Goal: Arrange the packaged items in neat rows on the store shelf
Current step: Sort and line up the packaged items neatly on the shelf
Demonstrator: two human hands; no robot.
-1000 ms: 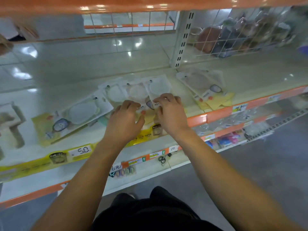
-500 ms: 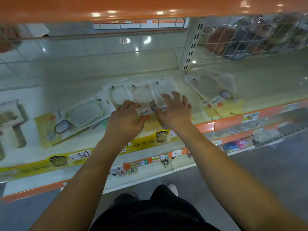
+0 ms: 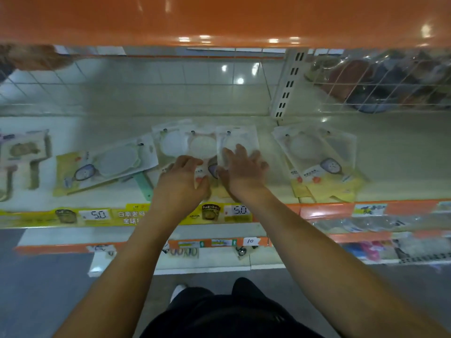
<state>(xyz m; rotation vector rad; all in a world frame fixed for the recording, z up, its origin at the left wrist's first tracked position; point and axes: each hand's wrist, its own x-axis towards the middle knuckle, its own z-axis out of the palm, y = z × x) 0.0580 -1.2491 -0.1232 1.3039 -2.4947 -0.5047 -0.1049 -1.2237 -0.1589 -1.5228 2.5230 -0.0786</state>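
Three clear packets with round white pads lie side by side in the middle of the pale shelf (image 3: pixel 402 167): the left packet (image 3: pixel 169 143), the middle packet (image 3: pixel 202 146) and the right packet (image 3: pixel 238 140). My right hand (image 3: pixel 244 170) lies flat on the right packet with fingers spread. My left hand (image 3: pixel 181 182) rests with curled fingers on the lower part of the middle packet; whether it grips the packet is hidden. A tilted packet (image 3: pixel 114 163) lies to the left. A fanned pile of packets (image 3: pixel 319 154) lies to the right.
An orange upper shelf (image 3: pixel 219 18) overhangs close above. A white slotted upright (image 3: pixel 289 86) stands behind the packets, with a wire grid (image 3: pixel 380 81) and bagged goods to its right. Boxed items (image 3: pixel 22 154) lie far left. Price strips (image 3: pixel 97 215) line the shelf's front edge.
My right hand has opened and slid forward onto the right packet, fingers spreading. My left hand has stayed on the middle packet. The camera has come closer to the shelf.
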